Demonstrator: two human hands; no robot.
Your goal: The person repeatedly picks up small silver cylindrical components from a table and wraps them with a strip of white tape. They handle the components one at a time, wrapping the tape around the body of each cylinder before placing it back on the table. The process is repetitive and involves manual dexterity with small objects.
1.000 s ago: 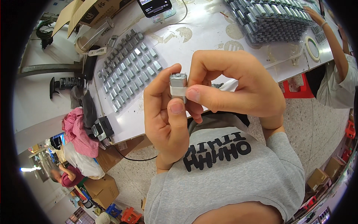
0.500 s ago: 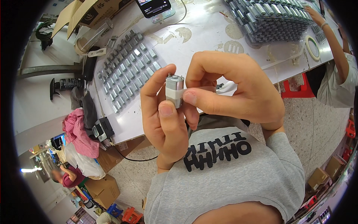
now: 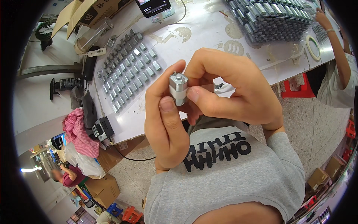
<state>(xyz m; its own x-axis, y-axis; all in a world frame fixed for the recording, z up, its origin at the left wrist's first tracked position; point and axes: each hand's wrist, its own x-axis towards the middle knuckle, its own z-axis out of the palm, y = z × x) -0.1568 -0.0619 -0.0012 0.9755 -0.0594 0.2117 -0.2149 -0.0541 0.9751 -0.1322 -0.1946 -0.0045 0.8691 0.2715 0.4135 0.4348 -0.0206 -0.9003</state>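
Observation:
A small silver electric motor (image 3: pixel 179 79) is gripped between the thumb and index finger of my left hand (image 3: pixel 166 128). Its end with the round boss points up and slightly toward me. Around its middle runs a band of whitish translucent tape (image 3: pixel 179 95). My right hand (image 3: pixel 238 87) has its thumb pressed on the tape at the motor's right side, the fingers curled behind. A short strip of tape shows past the right thumb, between it and the fingers. The fingertips behind the motor are partly hidden.
Left on the white table, motors (image 3: pixel 132 58) stand in rows. A stack of motor trays (image 3: pixel 268 28) is at the far right, by a tape roll (image 3: pixel 312 47) and a co-worker's hand (image 3: pixel 322 19). A phone (image 3: pixel 153 8) and a cardboard box (image 3: pixel 93 13) lie at the back.
The motor has turned and tipped, so its top end shows more. My left thumb has shifted up beside the tape, and both hands moved slightly. The co-worker's hand has shifted right.

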